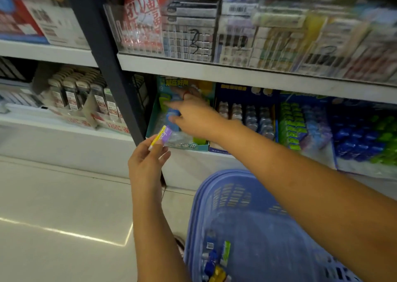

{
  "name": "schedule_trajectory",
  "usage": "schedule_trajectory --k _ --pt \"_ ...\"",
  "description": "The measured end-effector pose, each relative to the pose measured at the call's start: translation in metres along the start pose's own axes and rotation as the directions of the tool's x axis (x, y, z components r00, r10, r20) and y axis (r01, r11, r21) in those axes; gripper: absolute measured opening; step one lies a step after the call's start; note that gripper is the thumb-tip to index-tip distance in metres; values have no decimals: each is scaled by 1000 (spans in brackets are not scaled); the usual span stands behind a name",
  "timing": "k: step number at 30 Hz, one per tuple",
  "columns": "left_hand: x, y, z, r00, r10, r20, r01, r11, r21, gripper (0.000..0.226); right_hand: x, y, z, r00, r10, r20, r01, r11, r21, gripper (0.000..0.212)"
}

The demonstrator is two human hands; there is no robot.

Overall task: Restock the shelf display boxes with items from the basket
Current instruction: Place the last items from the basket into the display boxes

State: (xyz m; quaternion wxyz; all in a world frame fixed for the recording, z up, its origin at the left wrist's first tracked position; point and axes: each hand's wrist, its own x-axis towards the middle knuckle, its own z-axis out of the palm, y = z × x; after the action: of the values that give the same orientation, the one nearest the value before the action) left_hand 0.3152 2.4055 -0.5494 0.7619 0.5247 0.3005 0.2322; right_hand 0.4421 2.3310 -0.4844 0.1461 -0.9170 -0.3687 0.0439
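My left hand (147, 162) pinches a small yellow and purple packet (162, 136) just in front of the teal display box (182, 145) on the lower shelf. My right hand (193, 115) reaches into that box and holds a blue packet (173, 113) among the wrapped items there; its fingertips are partly hidden. A blue-purple plastic basket (217, 198) stands on the floor below my right arm. Several small packets (217, 258) in blue, green and yellow lie in its bottom.
A dark blue display box (247, 114) with rows of small items stands right of the teal one, then more green and blue goods (352, 138). A dark shelf post (111, 67) rises left of the teal box. The upper shelf (236, 71) carries packaged stationery.
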Motion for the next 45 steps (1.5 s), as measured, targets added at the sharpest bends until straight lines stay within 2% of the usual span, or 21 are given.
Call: schedule_trajectory --k 2,4,6,9,11,13,15,17,19,23,29,33,38,41,43,45 --pt "-4 5 6 995 30 96 -30 1000 0 13 -28 0 -5 985 68 -159 -10 941 339 34" --pt "-9 8 16 974 36 225 -42 999 22 16 -59 7 -10 972 151 -183 -5 784 620 23" --pt "-17 9 32 932 25 362 -46 998 51 17 -89 23 -15 960 216 -177 -10 658 753 13" --pt "-37 7 63 867 13 498 -58 995 75 17 -129 51 -20 901 393 -182 -13 447 895 16" --pt "-54 4 86 836 15 548 -73 994 84 13 -155 70 -23 858 470 -207 8 390 921 14" --pt "-70 -4 109 809 26 587 -105 989 100 13 -179 90 -30 808 519 -280 50 414 909 15" --pt "-87 -13 127 778 54 626 -207 963 175 20 -203 114 -42 709 581 -400 78 498 863 19" --pt "-101 -25 139 732 91 675 -379 878 293 32 -225 142 -54 600 625 -500 3 623 782 21" --pt "-109 -36 146 683 139 717 -544 752 372 40 -240 168 -63 565 610 -555 -142 735 663 18" --pt "-115 -53 152 602 194 774 -697 600 393 48 -244 205 -59 648 547 -531 -295 822 487 11" --pt "-114 -72 153 581 136 802 -722 541 431 55 -230 223 -46 778 462 -427 -346 881 324 13" --pt "-113 -77 154 582 133 802 -714 555 426 55 -226 225 -46 823 433 -368 -347 896 277 12" --pt "-111 -69 155 596 122 794 -692 580 430 48 -222 223 -50 826 429 -366 -364 901 235 18" --pt "-114 -56 152 630 163 759 -680 589 438 32 -223 219 -58 851 404 -337 -384 915 126 24" --pt "-115 -50 148 658 142 739 -639 625 449 14 -233 210 -56 842 419 -338 -373 907 196 22" --pt "-111 -52 143 675 2 738 -558 656 509 21 -248 194 -41 867 438 -238 -340 869 359 15"
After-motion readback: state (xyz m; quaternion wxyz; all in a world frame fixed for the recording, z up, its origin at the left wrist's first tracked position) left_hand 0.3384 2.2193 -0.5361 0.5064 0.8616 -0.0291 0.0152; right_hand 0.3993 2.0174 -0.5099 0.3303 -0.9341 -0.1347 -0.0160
